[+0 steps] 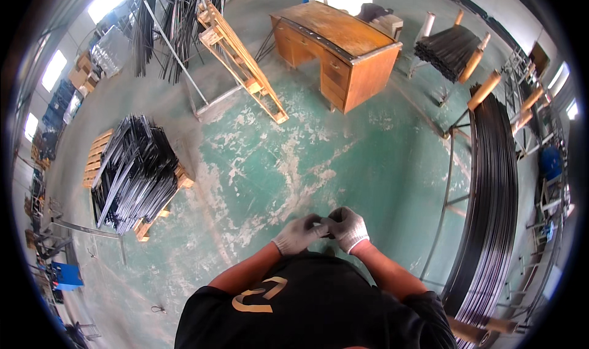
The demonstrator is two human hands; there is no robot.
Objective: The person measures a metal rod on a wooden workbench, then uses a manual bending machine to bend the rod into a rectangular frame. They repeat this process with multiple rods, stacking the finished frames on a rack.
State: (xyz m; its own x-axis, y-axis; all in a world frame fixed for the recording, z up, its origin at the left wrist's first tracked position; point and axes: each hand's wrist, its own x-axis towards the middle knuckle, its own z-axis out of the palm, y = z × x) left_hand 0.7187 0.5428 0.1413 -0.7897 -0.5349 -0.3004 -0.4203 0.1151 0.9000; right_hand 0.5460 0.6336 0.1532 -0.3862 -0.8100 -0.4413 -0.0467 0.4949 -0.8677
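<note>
My left hand (299,234) and my right hand (348,227) meet close in front of my body, both in white knit gloves with dark grey, soiled-looking fingers. The fingers of each are bent and pressed together, and the fingertips touch or nearly touch. Whatever lies between them, if anything, is too small and dark to make out. Below the hands is my black shirt (307,287) with a gold mark on it.
On the right, a long bundle of dark metal strips (494,195) lies on a rack with padded posts. A wooden desk (374,79) stands ahead. Black strips (132,174) are piled on a pallet at left. A wooden pallet (242,60) leans on a metal frame. Worn green floor (270,165) lies between.
</note>
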